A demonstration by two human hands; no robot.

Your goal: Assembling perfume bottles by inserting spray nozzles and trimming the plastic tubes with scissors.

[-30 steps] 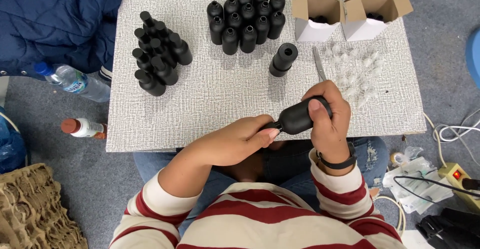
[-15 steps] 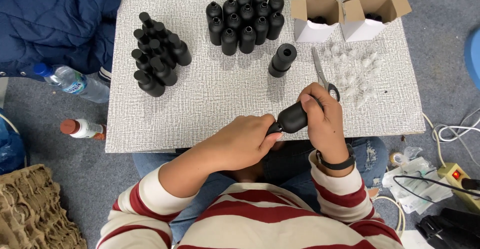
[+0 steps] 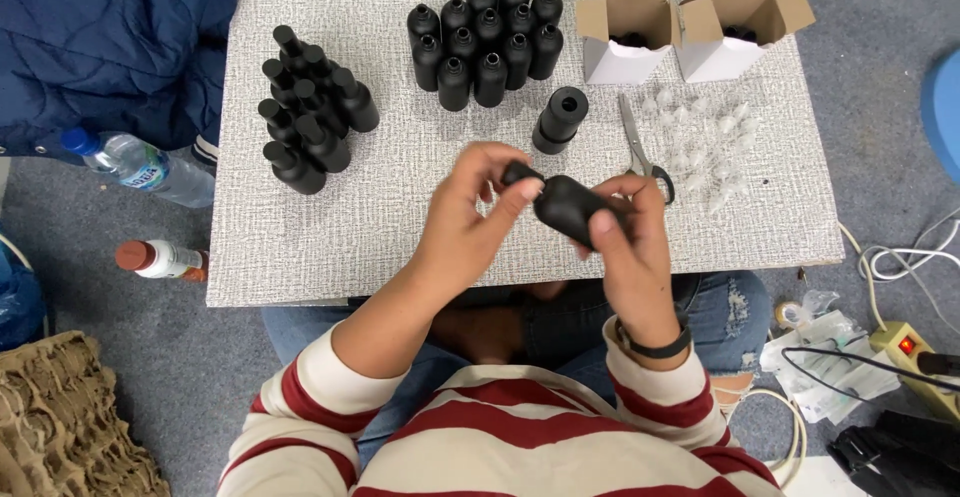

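The bottle point(image 3: 572, 207), earlier held low by the table edge, is now raised and gripped by the right hand point(image 3: 625, 247), its cap pinched by left hand point(image 3: 470, 212) fingers, scissors point(image 3: 640, 147) left aside.

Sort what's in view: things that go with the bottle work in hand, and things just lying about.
With the work: black bottle held by left hand and right hand; capped bottles; open bottles; clear nozzles; white boxes; scissors.

Lying about: water bottle; power strip; blue quilt.
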